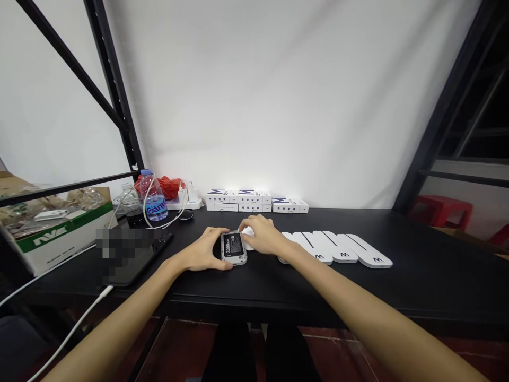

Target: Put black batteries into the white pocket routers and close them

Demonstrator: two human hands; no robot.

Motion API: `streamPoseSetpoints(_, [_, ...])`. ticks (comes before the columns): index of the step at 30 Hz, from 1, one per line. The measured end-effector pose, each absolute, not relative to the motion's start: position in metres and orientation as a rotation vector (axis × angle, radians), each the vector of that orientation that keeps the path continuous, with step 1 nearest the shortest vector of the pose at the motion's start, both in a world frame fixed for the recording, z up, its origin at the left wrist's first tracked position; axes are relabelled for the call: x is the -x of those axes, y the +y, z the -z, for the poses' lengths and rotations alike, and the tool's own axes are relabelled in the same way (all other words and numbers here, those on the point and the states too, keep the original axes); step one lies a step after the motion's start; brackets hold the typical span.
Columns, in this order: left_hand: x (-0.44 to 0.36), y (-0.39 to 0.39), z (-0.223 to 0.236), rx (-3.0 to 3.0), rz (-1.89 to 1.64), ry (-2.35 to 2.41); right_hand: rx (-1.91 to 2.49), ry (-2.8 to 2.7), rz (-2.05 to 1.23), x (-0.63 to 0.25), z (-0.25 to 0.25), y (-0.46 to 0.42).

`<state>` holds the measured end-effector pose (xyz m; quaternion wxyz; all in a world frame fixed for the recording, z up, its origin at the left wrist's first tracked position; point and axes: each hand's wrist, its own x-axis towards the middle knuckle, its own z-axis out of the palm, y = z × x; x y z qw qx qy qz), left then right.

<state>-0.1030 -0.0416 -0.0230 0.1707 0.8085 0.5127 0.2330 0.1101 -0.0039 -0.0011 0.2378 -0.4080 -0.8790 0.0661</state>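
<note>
A small silver device (234, 249) with its back off lies on the black table (417, 276), showing a black battery marked 3000. My left hand (204, 249) curls round its left side and steadies it. My right hand (264, 234) rests just right of the device, fingers closed over a white cover piece (248, 232) at its far right corner. A row of several white oval covers (345, 249) overlaps to the right, beginning under my right wrist.
White boxes (256, 200) line the wall at the back. A water bottle (155, 202), cables and a charger (190, 195) stand at the back left. A dark tablet (135, 254) lies left of my hand. A cardboard box (51, 228) sits far left; red stools (441, 211) far right.
</note>
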Motion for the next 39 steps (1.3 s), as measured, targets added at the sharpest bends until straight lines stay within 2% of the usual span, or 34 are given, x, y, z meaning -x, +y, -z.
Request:
streamPoseSetpoints(10, [0.102, -0.044, 0.020, -2.356, -0.779, 1.435, 1.339, -2.347, -0.316, -0.114, -0.002, 0.025])
streamPoseSetpoints(16, [0.102, -0.038, 0.024, -2.373, -1.002, 1.346, 1.513, -2.186, -0.475, -0.103, -0.005, 0.027])
streamPoseSetpoints(26, [0.100, -0.040, 0.022, -2.445, -1.035, 1.380, 1.220, -1.907, -0.577, -0.094, 0.000, 0.016])
streamPoseSetpoints(34, [0.100, -0.038, 0.027, -2.326, -1.111, 1.417, 1.007, -2.014, -0.577, -0.075, 0.010, -0.005])
streamPoseSetpoints(39, [0.098, -0.040, 0.023, -2.293, -1.109, 1.374, 1.038, -2.017, -0.554, -0.081, 0.016, -0.001])
